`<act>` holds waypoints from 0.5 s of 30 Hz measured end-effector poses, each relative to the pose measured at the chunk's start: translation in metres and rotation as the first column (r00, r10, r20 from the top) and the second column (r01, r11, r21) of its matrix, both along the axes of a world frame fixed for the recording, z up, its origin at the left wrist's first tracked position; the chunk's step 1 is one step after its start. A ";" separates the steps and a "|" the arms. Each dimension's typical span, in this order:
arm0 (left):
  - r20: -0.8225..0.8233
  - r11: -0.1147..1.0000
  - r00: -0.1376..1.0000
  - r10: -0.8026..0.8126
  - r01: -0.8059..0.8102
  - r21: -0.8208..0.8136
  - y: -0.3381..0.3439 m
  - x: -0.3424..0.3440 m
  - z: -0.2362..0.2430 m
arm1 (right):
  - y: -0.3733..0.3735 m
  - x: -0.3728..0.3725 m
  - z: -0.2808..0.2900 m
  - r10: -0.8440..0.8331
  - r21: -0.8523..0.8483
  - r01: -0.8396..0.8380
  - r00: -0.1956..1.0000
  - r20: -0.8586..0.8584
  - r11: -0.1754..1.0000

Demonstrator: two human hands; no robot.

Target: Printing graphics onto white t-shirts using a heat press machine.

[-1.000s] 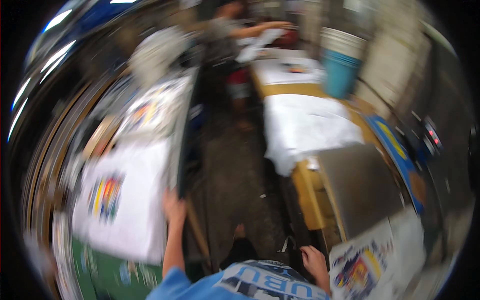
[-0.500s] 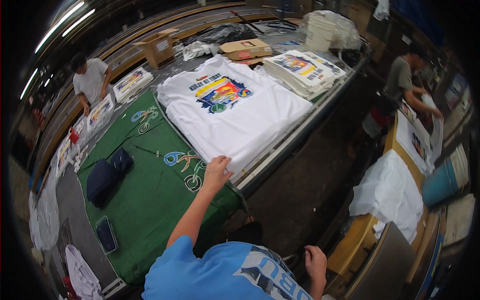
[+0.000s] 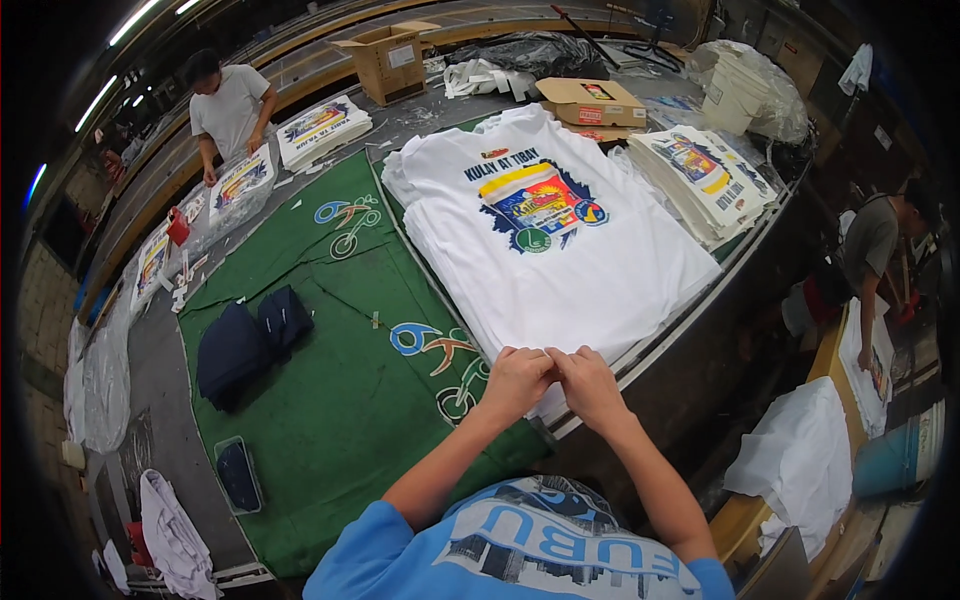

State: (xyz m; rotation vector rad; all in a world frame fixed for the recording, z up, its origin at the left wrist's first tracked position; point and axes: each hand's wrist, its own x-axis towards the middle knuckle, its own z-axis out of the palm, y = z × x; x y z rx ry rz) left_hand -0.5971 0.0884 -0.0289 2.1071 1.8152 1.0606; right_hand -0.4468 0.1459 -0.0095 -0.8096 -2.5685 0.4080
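A stack of white T-shirts (image 3: 600, 270) lies flat on the long table, the top one bearing a colourful print with a blue splash behind it. Over the near end of the stack, my left hand (image 3: 518, 384) and my right hand (image 3: 592, 388) meet, fingertips together. Both are closed with fingers curled. Whatever is pinched between them, cloth or something small, is hidden by the fingers. Left of the stack spreads a green cloth (image 3: 330, 420) with bicycle-like figures, and on it rest a dark navy folded bundle (image 3: 250, 345) and a phone-like dark item in a clear case (image 3: 238, 475).
More printed white shirts (image 3: 700, 180) are piled at the far right of the table, near cardboard boxes (image 3: 592, 102) and a white bucket (image 3: 735, 100). A person (image 3: 232, 110) works at the far left, another (image 3: 880, 250) at the right. White cloth (image 3: 795, 465) drapes a yellowish bench.
My right hand has come up from my side to join my left at the shirt stack's near end. My left hand has gone from spread fingers to curled. The view has shifted.
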 end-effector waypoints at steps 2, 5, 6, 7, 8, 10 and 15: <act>0.116 0.998 0.992 0.047 -0.050 0.026 0.001 -0.005 0.008 | 0.014 -0.005 -0.003 0.031 -0.081 -0.022 0.994 0.108 0.996; 0.355 0.976 0.917 0.181 -0.212 0.049 0.000 -0.013 0.026 | 0.038 -0.001 0.018 0.073 -0.208 -0.079 0.997 -0.033 0.975; 0.463 0.966 0.865 0.196 -0.252 0.062 0.000 -0.017 0.018 | 0.044 -0.002 0.033 0.083 -0.330 -0.099 0.995 -0.061 0.939; 0.474 0.960 0.851 0.224 -0.277 0.044 -0.003 -0.020 0.012 | 0.048 -0.004 0.049 0.055 -0.408 -0.067 0.998 -0.041 0.911; 0.578 0.932 0.741 0.342 -0.347 -0.107 -0.007 -0.023 0.006 | 0.053 -0.005 0.058 0.057 -0.412 -0.066 0.998 -0.033 0.909; 0.731 0.893 0.513 0.450 -0.282 -0.352 -0.017 -0.031 -0.024 | 0.059 -0.006 0.072 0.088 -0.430 -0.101 0.995 -0.051 0.897; 0.907 0.907 -0.116 0.405 0.179 -0.382 -0.017 -0.010 -0.029 | 0.068 -0.009 0.072 0.170 -0.444 -0.164 0.985 -0.025 0.881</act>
